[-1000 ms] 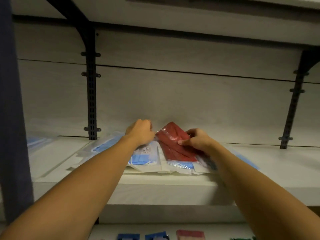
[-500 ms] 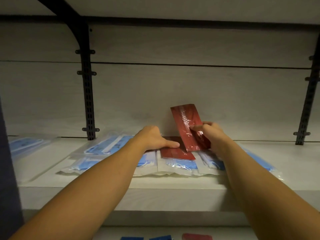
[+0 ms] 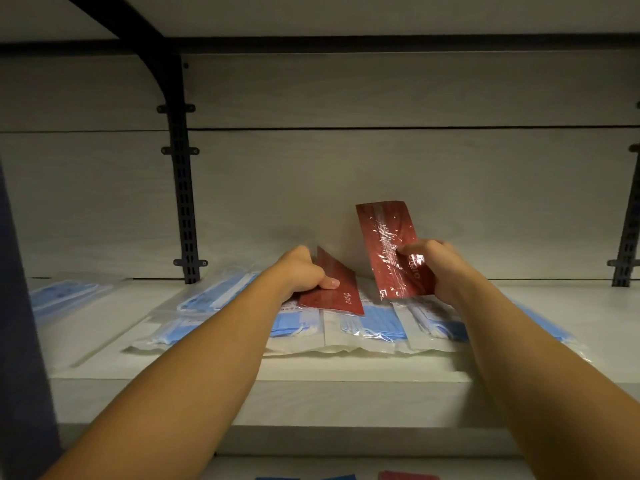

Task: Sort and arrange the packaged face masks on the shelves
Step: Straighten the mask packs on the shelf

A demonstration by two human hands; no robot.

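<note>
My right hand (image 3: 438,268) holds a red mask packet (image 3: 389,237) nearly upright above the white shelf (image 3: 346,372), gripping its lower end. My left hand (image 3: 304,273) grips a second red mask packet (image 3: 337,296), thumb on top, tilted just over the pile. Below both lies a row of clear-wrapped blue mask packets (image 3: 367,327), overlapping across the middle of the shelf. Their far ends are hidden behind my hands.
More blue mask packets (image 3: 65,296) lie at the shelf's left end. Black slotted brackets (image 3: 183,202) run up the back wall on the left and right, and another shelf hangs close overhead. Blue and red packets (image 3: 408,475) show on the lower shelf.
My right hand has lifted its red packet higher and to the right. My left hand has closed on the second red packet and raised one end off the pile.
</note>
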